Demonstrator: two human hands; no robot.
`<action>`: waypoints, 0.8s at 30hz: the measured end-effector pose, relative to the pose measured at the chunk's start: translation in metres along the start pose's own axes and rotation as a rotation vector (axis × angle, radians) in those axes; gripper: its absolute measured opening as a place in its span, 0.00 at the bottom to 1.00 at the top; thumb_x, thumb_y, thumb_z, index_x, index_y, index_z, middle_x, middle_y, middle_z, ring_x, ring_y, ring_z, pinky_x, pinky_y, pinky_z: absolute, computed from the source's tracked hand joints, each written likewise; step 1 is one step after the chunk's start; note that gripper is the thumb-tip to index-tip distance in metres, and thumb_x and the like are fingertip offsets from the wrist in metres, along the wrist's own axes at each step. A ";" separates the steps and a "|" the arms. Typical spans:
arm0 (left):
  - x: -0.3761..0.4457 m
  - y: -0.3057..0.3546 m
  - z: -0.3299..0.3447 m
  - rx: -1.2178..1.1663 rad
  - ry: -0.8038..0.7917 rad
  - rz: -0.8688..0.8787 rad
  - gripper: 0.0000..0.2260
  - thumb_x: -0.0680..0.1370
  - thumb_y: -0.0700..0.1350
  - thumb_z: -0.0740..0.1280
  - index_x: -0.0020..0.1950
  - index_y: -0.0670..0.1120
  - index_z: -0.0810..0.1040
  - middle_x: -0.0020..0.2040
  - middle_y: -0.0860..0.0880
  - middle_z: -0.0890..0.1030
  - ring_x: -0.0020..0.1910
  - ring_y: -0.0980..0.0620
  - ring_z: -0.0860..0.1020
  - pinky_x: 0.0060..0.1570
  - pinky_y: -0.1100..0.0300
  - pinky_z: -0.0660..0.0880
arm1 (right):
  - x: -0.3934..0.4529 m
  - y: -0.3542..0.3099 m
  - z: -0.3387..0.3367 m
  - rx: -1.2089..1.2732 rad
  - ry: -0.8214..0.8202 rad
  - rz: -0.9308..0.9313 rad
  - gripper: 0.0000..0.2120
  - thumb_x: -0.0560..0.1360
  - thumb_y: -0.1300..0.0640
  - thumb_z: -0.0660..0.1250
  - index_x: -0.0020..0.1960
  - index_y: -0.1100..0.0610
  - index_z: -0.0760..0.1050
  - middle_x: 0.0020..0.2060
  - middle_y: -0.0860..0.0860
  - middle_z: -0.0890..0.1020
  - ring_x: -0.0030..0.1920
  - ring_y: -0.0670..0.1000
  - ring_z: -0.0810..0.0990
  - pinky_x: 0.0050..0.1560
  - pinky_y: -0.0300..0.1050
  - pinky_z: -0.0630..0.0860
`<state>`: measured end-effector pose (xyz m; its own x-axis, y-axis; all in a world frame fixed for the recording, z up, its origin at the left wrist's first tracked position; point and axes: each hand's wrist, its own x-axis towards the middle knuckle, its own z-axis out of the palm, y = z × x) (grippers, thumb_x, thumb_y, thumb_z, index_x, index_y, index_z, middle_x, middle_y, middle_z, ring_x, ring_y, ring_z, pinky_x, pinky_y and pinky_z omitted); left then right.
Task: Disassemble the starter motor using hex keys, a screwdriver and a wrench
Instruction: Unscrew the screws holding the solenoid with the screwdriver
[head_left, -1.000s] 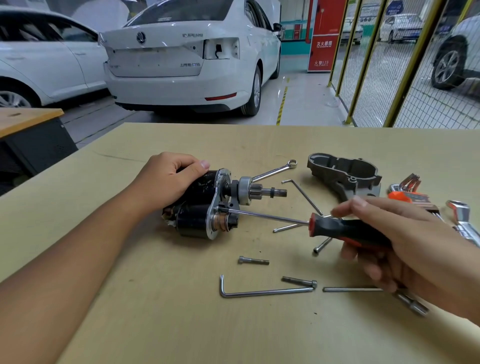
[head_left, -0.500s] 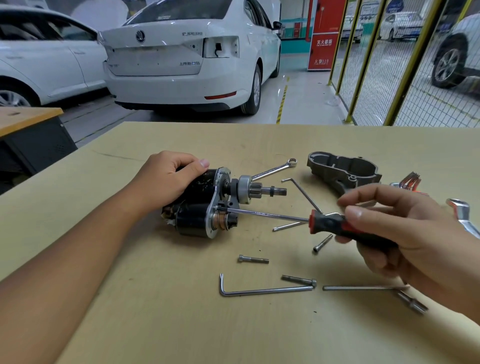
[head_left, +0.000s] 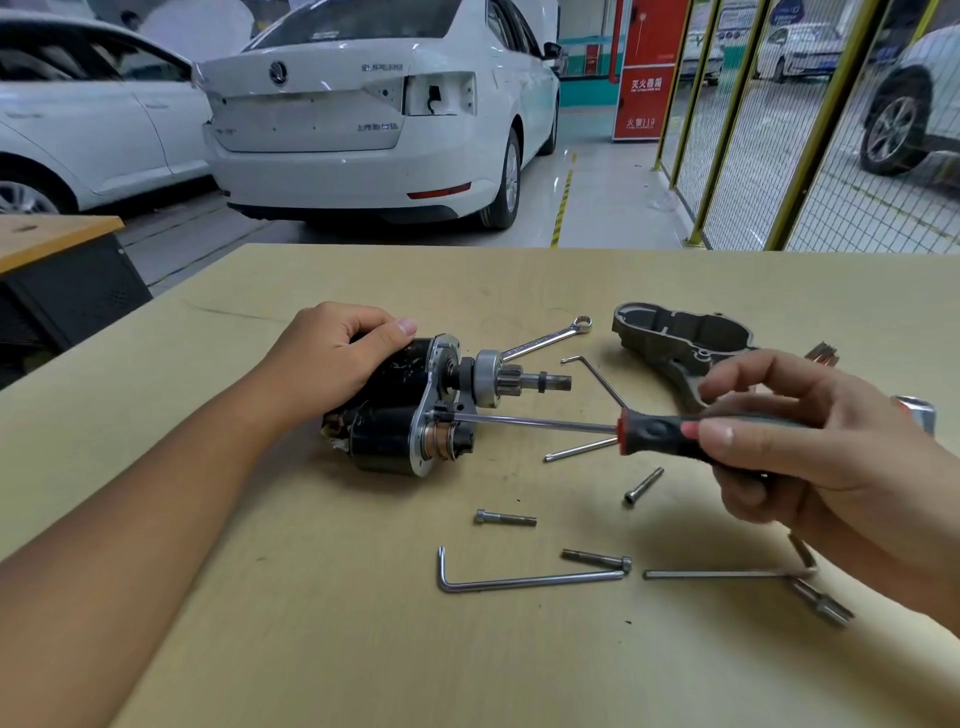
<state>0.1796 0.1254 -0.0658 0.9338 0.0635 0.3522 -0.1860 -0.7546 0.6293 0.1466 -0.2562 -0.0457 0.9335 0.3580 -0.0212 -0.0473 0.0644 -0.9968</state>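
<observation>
Head view: partway through, grey cast nose housing (head_left: 680, 340) off and bolts loose on beige table (head_left: 260, 597); left hand (head_left: 332, 358) gripping black starter motor (head_left: 400, 410) mid-table, right hand (head_left: 795, 441) pinching red-and-black-handled screwdriver (head_left: 660, 431), tip at silver end plate (head_left: 434, 410), remaining screws likely pending.

the boot lid of the white car (head_left: 332, 104) is showing "superb" in chrome letters and a round skoda badge; a smaller line of lettering lower right is staying too blurred to read. the red cabinet (head_left: 644, 73) is displaying white chinese characters and "119".
</observation>
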 end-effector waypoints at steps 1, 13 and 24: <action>0.000 0.000 0.000 0.002 -0.001 0.004 0.18 0.77 0.67 0.62 0.40 0.58 0.84 0.33 0.60 0.80 0.34 0.62 0.76 0.40 0.57 0.70 | 0.000 0.000 -0.001 0.016 0.016 -0.009 0.23 0.54 0.62 0.83 0.47 0.56 0.82 0.39 0.59 0.81 0.30 0.53 0.72 0.27 0.44 0.71; 0.000 0.002 0.000 0.007 -0.008 -0.004 0.20 0.77 0.68 0.62 0.40 0.56 0.84 0.32 0.59 0.80 0.33 0.61 0.75 0.40 0.58 0.70 | -0.001 0.003 0.001 0.048 -0.016 -0.006 0.31 0.51 0.57 0.88 0.52 0.57 0.82 0.40 0.58 0.79 0.28 0.51 0.72 0.28 0.45 0.71; 0.000 0.002 -0.001 0.002 -0.004 -0.013 0.22 0.76 0.70 0.61 0.44 0.54 0.85 0.34 0.57 0.81 0.34 0.60 0.76 0.41 0.57 0.72 | 0.000 0.004 0.001 0.062 0.024 -0.021 0.21 0.56 0.63 0.79 0.49 0.55 0.84 0.42 0.57 0.84 0.32 0.52 0.75 0.31 0.45 0.74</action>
<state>0.1788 0.1250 -0.0642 0.9374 0.0704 0.3410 -0.1732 -0.7553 0.6320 0.1461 -0.2548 -0.0496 0.9426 0.3339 -0.0026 -0.0488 0.1299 -0.9903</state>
